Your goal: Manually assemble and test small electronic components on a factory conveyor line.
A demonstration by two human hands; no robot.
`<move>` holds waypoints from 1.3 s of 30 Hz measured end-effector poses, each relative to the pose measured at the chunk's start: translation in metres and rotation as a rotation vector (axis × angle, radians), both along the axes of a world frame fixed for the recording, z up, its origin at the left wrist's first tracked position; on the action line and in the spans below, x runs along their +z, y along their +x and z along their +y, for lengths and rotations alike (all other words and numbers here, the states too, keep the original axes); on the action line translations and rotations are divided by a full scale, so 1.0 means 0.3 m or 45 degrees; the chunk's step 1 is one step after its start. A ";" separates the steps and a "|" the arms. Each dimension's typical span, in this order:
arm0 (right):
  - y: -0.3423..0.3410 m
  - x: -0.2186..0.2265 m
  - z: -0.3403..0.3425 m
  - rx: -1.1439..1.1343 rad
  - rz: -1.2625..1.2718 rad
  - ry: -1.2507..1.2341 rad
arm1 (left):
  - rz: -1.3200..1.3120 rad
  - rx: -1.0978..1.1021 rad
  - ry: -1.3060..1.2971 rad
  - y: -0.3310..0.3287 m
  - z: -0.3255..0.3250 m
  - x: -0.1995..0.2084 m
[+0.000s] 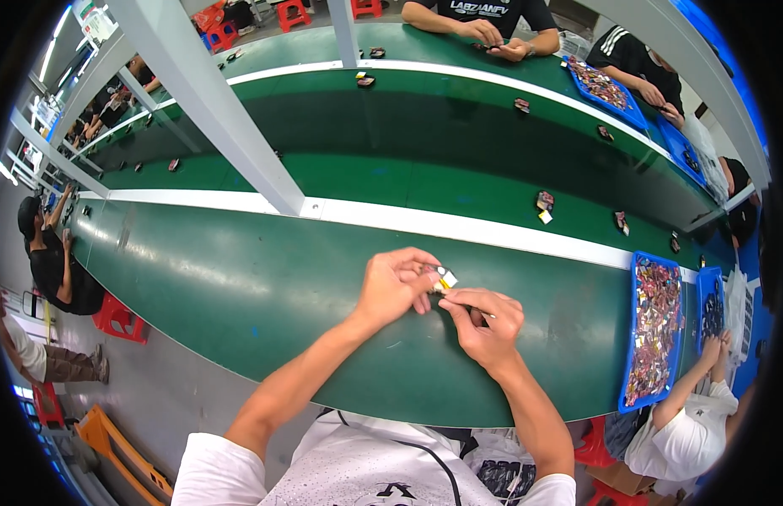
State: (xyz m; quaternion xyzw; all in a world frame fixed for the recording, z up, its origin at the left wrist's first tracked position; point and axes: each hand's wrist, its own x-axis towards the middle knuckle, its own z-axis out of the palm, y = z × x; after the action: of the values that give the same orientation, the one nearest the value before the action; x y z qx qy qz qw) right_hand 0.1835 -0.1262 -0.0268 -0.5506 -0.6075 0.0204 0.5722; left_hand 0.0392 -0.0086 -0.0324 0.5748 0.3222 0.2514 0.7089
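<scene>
Over the green bench, my left hand [396, 285] is closed around a small part with a white and yellow label [446, 279]. Its fingers hide most of the part, so I cannot tell its exact kind. My right hand [490, 327] meets it from the right, thumb and forefinger pinched together. A thin stick-like tool [492, 315] pokes out between those fingers, and its front end reaches the lower edge of the labelled part. Both hands are raised close together, in front of my chest.
A blue tray [630, 337] full of small colourful parts stands at right, beside another blue tray [708, 304]. Beyond a white rail [459, 226], a green conveyor belt [391, 181] carries scattered small parts [544, 205]. A grey post [208, 110] rises left. Co-workers sit around.
</scene>
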 end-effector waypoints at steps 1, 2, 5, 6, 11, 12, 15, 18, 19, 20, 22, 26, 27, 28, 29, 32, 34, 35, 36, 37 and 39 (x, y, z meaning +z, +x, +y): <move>0.003 0.002 -0.001 -0.011 -0.004 0.008 | -0.007 0.019 -0.008 0.003 0.027 0.006; 0.008 -0.001 -0.002 -0.072 0.059 0.027 | 0.024 0.069 0.009 0.016 0.066 0.013; 0.035 0.000 -0.004 -0.151 0.090 0.077 | 0.005 0.212 0.228 0.079 0.247 0.028; 0.037 0.003 -0.005 -0.143 0.068 0.101 | 0.090 0.300 0.369 0.086 0.328 0.026; 0.005 0.014 0.019 -0.081 0.013 0.131 | 0.927 0.696 1.544 -0.046 0.722 -0.081; 0.024 -0.003 0.011 -0.115 0.000 0.117 | 1.115 0.692 1.507 0.032 0.687 -0.027; 0.036 -0.022 0.002 -0.138 0.006 0.099 | 1.152 0.666 1.612 0.199 0.631 0.054; 0.022 -0.026 0.008 -0.094 -0.022 0.052 | 0.634 0.277 1.675 0.416 0.612 0.086; 0.032 -0.033 0.005 -0.107 -0.029 0.044 | 0.505 -0.080 1.378 0.527 0.562 0.120; 0.035 -0.036 0.003 -0.112 -0.035 0.049 | 0.345 -0.274 1.267 0.614 0.513 0.128; 0.044 -0.032 0.001 -0.121 -0.046 0.056 | 0.330 -0.538 1.341 0.740 0.429 0.151; 0.064 -0.029 -0.005 -0.158 -0.055 0.032 | 0.664 -0.684 1.301 0.864 0.362 0.136; 0.066 -0.029 -0.006 -0.167 -0.048 0.027 | 0.739 -0.688 1.333 0.874 0.360 0.128; 0.066 -0.033 -0.003 -0.169 -0.047 0.025 | 0.816 -0.692 1.363 0.882 0.359 0.120; 0.065 -0.041 0.003 -0.165 -0.034 0.077 | 0.815 -0.698 1.363 0.888 0.357 0.120; 0.062 -0.050 0.008 -0.148 -0.026 0.129 | 0.889 -0.713 1.187 0.887 0.360 0.125; 0.052 -0.044 0.008 -0.125 -0.033 0.131 | 0.921 -0.761 0.989 0.868 0.367 0.133; 0.048 -0.032 0.003 -0.121 -0.041 0.077 | 0.925 -0.750 0.989 0.850 0.376 0.132; 0.042 -0.023 0.001 -0.113 -0.050 0.023 | 0.832 -0.760 0.883 0.820 0.387 0.130; 0.037 -0.020 -0.001 -0.099 -0.052 0.028 | 0.739 -0.765 0.777 0.784 0.399 0.127; 0.042 -0.023 -0.009 -0.119 -0.007 -0.020 | 0.581 -0.692 0.645 0.707 0.379 0.131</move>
State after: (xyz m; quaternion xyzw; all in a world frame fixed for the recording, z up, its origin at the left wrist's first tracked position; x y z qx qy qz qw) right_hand 0.1961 -0.1287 -0.0336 -0.5828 -0.5825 -0.0032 0.5665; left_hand 0.2512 0.1050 0.0069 0.8355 0.2358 -0.0068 0.4964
